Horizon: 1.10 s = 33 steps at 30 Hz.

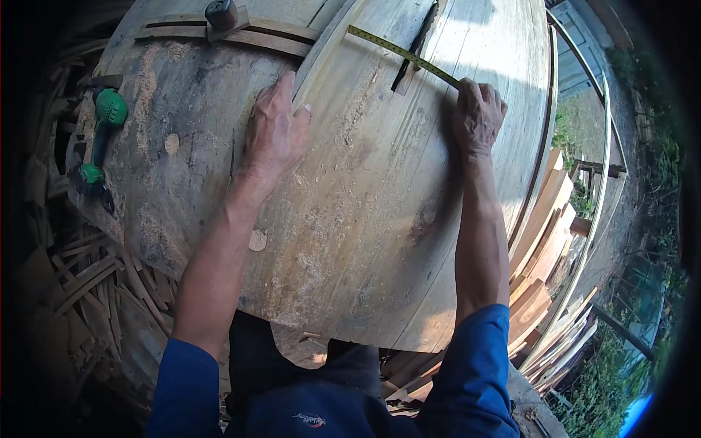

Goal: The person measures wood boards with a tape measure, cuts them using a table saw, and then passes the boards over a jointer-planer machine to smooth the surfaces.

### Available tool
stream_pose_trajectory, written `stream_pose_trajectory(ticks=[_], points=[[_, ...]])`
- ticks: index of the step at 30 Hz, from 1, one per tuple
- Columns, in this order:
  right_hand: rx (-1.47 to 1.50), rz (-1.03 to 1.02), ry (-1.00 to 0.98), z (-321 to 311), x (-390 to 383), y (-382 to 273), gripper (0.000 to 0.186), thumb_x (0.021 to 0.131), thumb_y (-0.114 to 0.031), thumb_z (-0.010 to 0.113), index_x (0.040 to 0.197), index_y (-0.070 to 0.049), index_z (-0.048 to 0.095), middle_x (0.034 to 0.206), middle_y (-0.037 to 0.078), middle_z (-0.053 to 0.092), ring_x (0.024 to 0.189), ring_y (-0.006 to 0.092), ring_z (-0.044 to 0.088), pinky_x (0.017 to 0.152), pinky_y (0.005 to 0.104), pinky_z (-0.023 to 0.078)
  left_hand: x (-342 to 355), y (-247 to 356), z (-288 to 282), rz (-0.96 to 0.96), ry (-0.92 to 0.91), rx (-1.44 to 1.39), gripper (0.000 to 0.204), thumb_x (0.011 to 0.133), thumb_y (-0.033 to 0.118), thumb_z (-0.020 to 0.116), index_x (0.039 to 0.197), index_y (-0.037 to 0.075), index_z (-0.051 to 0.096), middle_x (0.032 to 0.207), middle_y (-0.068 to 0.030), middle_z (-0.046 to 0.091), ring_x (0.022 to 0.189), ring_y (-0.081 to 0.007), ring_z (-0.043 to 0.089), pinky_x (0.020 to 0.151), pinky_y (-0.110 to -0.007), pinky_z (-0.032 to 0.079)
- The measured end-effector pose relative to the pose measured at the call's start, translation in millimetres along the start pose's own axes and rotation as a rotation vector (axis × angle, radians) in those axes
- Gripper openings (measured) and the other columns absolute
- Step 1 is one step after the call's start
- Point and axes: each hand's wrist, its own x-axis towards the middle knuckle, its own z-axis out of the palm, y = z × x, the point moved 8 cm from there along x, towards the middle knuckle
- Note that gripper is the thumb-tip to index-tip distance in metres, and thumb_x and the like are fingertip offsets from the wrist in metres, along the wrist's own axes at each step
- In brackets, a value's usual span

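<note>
My right hand (479, 115) is closed on a yellow tape measure (401, 51), whose blade stretches leftward across the wooden tabletop (343, 219). The tape's far end lies at the edge of a long pale wooden strip (325, 52). Beneath the tape, a dark saw blade (418, 45) stands in a slot in the top. At the near end of the strip, my left hand (277, 128) has its index finger along one side and its thumb on the other. Its remaining fingers are curled and partly hidden.
Left on the top lies a green and black power tool (109, 109). Farther back, a dark blunt-headed tool (221, 14) rests across narrow wooden bars (277, 40). Sawdust covers the surface. Offcuts (95, 285) heap at left; boards (537, 248) stack at right.
</note>
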Motion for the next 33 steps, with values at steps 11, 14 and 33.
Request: stream_pose_trajectory(ticks=[11, 14, 33], points=[[-0.010, -0.005, 0.000, 1, -2, 3, 0.012, 0.089, -0.016, 0.063, 0.099, -0.022, 0.065, 0.090, 0.002, 0.060, 0.093, 0.0244, 0.060, 0.084, 0.0425, 0.042, 1, 7, -4, -0.040, -0.023, -0.039, 0.055, 0.092, 0.018, 0.063, 0.134, -0.014, 0.048, 0.122, -0.0372, 0.060, 0.112, -0.0499, 0.061, 0.099, -0.049, 0.049], [-0.009, 0.005, 0.000, 2, -3, 3, 0.012, 0.089, -0.016, 0.064, 0.099, -0.022, 0.065, 0.090, 0.002, 0.061, 0.093, 0.0244, 0.060, 0.083, 0.0424, 0.043, 0, 7, -4, -0.089, -0.059, -0.037, 0.054, 0.092, 0.018, 0.063, 0.134, -0.014, 0.048, 0.121, -0.0366, 0.061, 0.112, -0.0500, 0.061, 0.099, -0.049, 0.049], [0.017, -0.006, 0.019, 0, -3, 4, 0.015, 0.090, -0.017, 0.064, 0.103, -0.024, 0.066, 0.092, 0.002, 0.060, 0.095, 0.0241, 0.059, 0.085, 0.0423, 0.043, 0, 1, 4, 0.019, -0.005, 0.062, 0.051, 0.094, 0.016, 0.061, 0.134, -0.013, 0.048, 0.121, -0.0338, 0.061, 0.111, -0.0481, 0.061, 0.097, -0.048, 0.049]])
